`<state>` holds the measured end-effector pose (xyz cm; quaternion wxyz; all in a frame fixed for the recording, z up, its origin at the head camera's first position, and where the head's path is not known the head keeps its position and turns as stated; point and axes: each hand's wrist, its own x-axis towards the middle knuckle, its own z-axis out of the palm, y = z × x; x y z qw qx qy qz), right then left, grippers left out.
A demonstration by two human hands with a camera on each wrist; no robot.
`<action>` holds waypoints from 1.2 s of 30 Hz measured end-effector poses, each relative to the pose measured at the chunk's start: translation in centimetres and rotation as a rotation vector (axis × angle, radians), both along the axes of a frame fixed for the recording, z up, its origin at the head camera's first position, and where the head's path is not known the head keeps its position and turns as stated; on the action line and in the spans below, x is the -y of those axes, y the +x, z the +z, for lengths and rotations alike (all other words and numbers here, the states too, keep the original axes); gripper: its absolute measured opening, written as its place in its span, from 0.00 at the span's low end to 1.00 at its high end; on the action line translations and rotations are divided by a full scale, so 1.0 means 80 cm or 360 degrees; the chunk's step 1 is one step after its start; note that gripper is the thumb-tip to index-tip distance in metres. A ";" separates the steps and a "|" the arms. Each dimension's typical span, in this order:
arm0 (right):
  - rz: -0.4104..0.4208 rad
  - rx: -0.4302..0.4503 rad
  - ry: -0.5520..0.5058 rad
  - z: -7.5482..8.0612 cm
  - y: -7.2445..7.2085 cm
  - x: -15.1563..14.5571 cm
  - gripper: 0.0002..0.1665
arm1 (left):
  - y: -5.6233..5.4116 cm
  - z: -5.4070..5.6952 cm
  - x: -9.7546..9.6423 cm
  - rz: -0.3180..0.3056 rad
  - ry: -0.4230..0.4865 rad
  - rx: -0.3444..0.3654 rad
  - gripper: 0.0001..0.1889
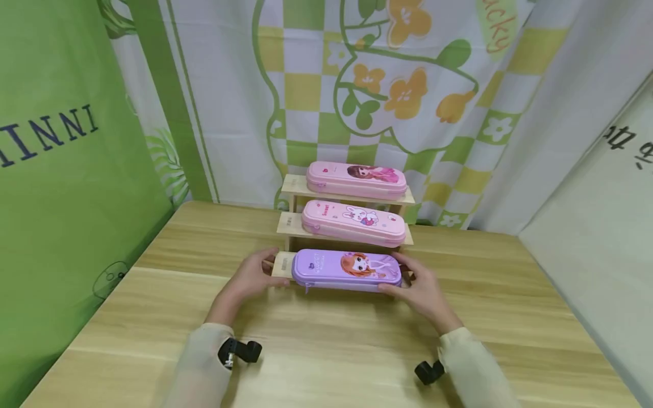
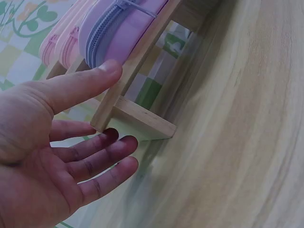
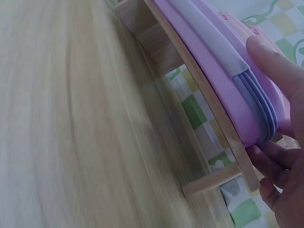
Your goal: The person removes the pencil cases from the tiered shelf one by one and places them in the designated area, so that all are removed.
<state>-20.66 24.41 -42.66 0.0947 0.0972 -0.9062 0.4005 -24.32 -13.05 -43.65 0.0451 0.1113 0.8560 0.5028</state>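
A purple zippered pencil case (image 1: 326, 269) with a cartoon girl on its lid lies along the lowest step of a wooden tiered stand (image 1: 282, 265). My right hand (image 1: 423, 290) holds the case by its right end, thumb at the front and fingers behind. In the right wrist view those fingers (image 3: 273, 159) curl close over the step's end. At the stand's left end is my left hand (image 1: 251, 276), its thumb by the step's front edge. The left wrist view shows its fingers (image 2: 102, 164) loosely spread past the wood, around no object.
Two pink pencil cases lie on the higher steps: one with a rabbit (image 1: 352, 222) on the middle step, one with a girl (image 1: 357, 178) on top. The stand sits on a wood-grain table (image 1: 326, 351), before a patterned curtain (image 1: 301, 90). White and green surfaces flank it.
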 end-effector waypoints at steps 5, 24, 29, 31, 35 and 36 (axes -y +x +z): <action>0.0010 0.0102 -0.0086 0.001 -0.002 0.005 0.47 | 0.000 -0.002 0.001 0.0053 0.0020 -0.0010 0.43; -0.0055 0.0002 -0.0196 -0.005 0.014 -0.017 0.41 | 0.000 -0.002 -0.004 0.0175 -0.0031 0.0083 0.41; -0.0154 0.0017 -0.0061 0.000 0.032 -0.052 0.41 | -0.001 -0.001 -0.003 0.0200 -0.0022 0.0115 0.41; -0.0212 0.0008 0.0008 0.002 0.041 -0.068 0.41 | -0.001 -0.001 -0.004 0.0207 -0.0012 0.0125 0.42; -0.0328 0.0018 0.0080 0.002 0.059 -0.104 0.41 | -0.002 0.000 -0.005 0.0217 -0.0009 0.0135 0.42; -0.0359 0.0021 0.0087 0.002 0.065 -0.113 0.42 | -0.002 -0.001 -0.006 0.0218 -0.0007 0.0139 0.42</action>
